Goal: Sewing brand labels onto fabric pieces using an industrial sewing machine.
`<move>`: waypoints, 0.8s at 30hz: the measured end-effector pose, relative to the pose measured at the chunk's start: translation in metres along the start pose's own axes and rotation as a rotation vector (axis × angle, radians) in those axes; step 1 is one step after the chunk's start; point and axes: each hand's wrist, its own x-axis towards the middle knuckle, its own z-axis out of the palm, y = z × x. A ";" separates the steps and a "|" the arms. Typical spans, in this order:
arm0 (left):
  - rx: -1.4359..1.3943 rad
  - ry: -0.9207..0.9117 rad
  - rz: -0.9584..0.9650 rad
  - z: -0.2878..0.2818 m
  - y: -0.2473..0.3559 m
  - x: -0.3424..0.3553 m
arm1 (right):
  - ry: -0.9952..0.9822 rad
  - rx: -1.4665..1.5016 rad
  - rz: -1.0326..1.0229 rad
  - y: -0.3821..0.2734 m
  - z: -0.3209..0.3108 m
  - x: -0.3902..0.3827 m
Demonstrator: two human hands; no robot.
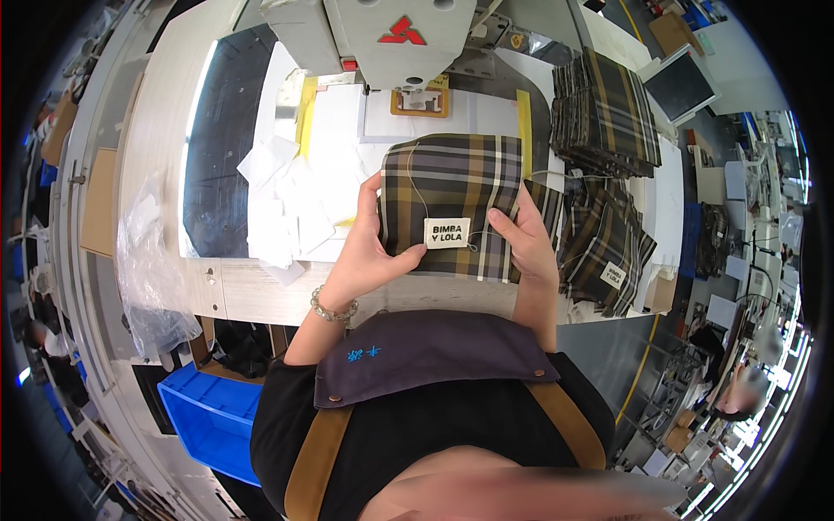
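Note:
Both my hands hold a plaid fabric panel [460,174] in brown, black, grey and white above the front of the worktable. Near its lower middle sits a small cream label [447,233] with dark lettering, and loose thread trails from it across the cloth. My left hand [372,247] grips the left edge, its thumb by the label's lower left corner. On the right side, my right hand [526,236] pinches the cloth, thumb on top and fingers behind. Beyond the panel stands a sewing machine head [395,39] over a yellow-edged clamp frame [420,102].
To the right rise a stack of folded plaid panels [606,113] and a looser pile of labelled panels [601,239]. White paper pieces [282,204] lie at the left. A clear plastic bag [152,278] hangs over the table's left edge, above a blue crate [213,417].

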 end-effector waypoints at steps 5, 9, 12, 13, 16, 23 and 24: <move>0.088 0.042 0.021 0.000 -0.003 -0.001 | -0.009 -0.003 0.004 0.000 0.001 0.000; 0.082 0.068 -0.015 0.004 -0.003 0.000 | -0.025 -0.024 -0.016 0.003 0.000 0.001; 0.075 0.075 -0.038 0.005 -0.004 0.000 | -0.046 -0.040 -0.019 0.005 -0.002 0.002; 0.109 0.082 -0.024 0.005 -0.006 -0.001 | -0.053 -0.050 -0.019 0.006 -0.001 0.001; 0.170 0.097 0.001 0.005 -0.010 -0.002 | -0.047 -0.030 0.003 0.007 0.001 0.002; 0.309 0.157 0.002 0.002 -0.011 -0.003 | -0.044 -0.138 0.004 -0.001 0.004 -0.001; 0.307 0.160 0.001 0.001 -0.010 -0.003 | -0.064 -0.297 0.058 0.000 0.001 -0.003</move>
